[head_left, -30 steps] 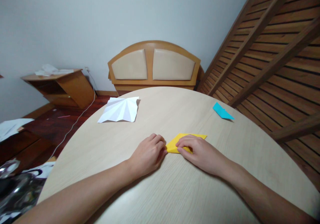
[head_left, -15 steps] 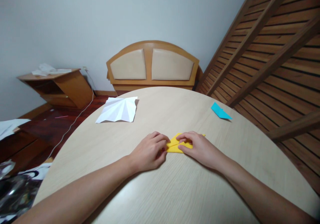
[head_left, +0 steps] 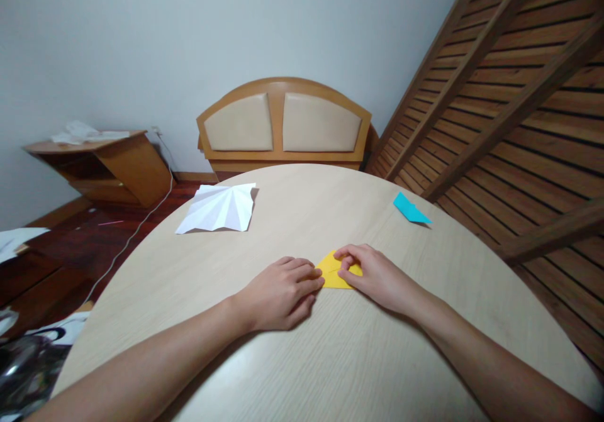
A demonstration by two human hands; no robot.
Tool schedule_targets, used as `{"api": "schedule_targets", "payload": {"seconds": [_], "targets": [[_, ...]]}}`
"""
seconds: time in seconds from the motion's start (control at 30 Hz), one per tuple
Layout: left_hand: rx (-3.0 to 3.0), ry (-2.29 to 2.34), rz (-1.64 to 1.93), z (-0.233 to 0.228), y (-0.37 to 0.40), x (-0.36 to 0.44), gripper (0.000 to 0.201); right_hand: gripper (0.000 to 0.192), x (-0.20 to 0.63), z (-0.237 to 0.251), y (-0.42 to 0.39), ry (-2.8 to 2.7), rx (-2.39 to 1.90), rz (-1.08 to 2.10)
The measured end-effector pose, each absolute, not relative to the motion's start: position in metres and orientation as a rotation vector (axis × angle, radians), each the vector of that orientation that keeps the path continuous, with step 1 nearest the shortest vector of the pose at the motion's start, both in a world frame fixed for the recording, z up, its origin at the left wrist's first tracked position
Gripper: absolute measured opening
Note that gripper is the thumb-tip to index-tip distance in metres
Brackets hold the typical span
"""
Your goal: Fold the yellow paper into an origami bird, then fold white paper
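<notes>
Head view, looking down over the round desk (head_left: 302,359). The yellow paper (head_left: 336,273) lay flat on the desk right in front of me, between my two hands and touching both. It was folded down to a small triangle-like shape; only part of it showed, the rest sat under my right fingers.

Left hand (head_left: 281,295): palm down, fingers loosely together, tips pressed on the paper's left corner. It pinched nothing and only held the piece in place.

Right hand (head_left: 372,275): fingers curled, thumb and forefinger closed on the paper's upper right part. I could not tell whether a flap was lifted or only pressed flat.

Step in hand, as I judged it: setting a fold on the yellow piece, one hand anchoring, the other working the edge. The next move would call for a steady anchor on the left and even pressure from the right along the crease line, so the layers would not slide apart.

Orientation: the long axis ran roughly left to right across the desk, along the straight near edge. The visible peak pointed away from me, toward the far side of the desk.

Also on the desk: a white creased sheet (head_left: 218,208) at the far left, and a small blue folded paper (head_left: 409,210) at the far right, both well apart from my hands. A wooden headboard (head_left: 283,126) stood beyond the desk.
</notes>
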State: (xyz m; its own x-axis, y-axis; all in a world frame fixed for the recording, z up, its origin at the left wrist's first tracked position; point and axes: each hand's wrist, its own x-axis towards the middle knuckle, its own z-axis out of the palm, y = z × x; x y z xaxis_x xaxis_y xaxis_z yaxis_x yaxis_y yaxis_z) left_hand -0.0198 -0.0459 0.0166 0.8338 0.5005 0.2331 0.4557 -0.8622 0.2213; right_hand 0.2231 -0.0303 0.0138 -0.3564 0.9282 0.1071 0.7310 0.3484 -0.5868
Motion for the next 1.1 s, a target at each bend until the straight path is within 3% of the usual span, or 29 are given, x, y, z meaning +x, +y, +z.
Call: {"api": "schedule_targets", "payload": {"seconds": [0.2, 0.47, 0.67, 1.0, 1.1], "targets": [[2.901, 0.698, 0.4, 0.017, -0.049, -0.017, 0.032, 0.023, 0.228, 0.011, -0.028, -2.168, -1.429, 0.645], [2.906, 0.715, 0.294, 0.02, -0.062, -0.014, 0.02, 0.015, 0.225, 0.014, -0.031, -2.207, -1.25, 0.623], [2.888, 0.726, 0.317, 0.017, -0.061, -0.014, 0.029, 0.004, 0.23, 0.022, -0.041, -2.384, -1.257, 0.529], [2.86, 0.627, 0.403, 0.019, -0.054, -0.021, 0.029, 0.016, 0.219, 0.025, -0.042, -2.507, -1.19, 0.349], [2.855, 0.577, 0.405, 0.019, -0.048, -0.027, 0.037, 0.018, 0.218, 0.021, -0.043, -2.513, -1.144, 0.316]]}}
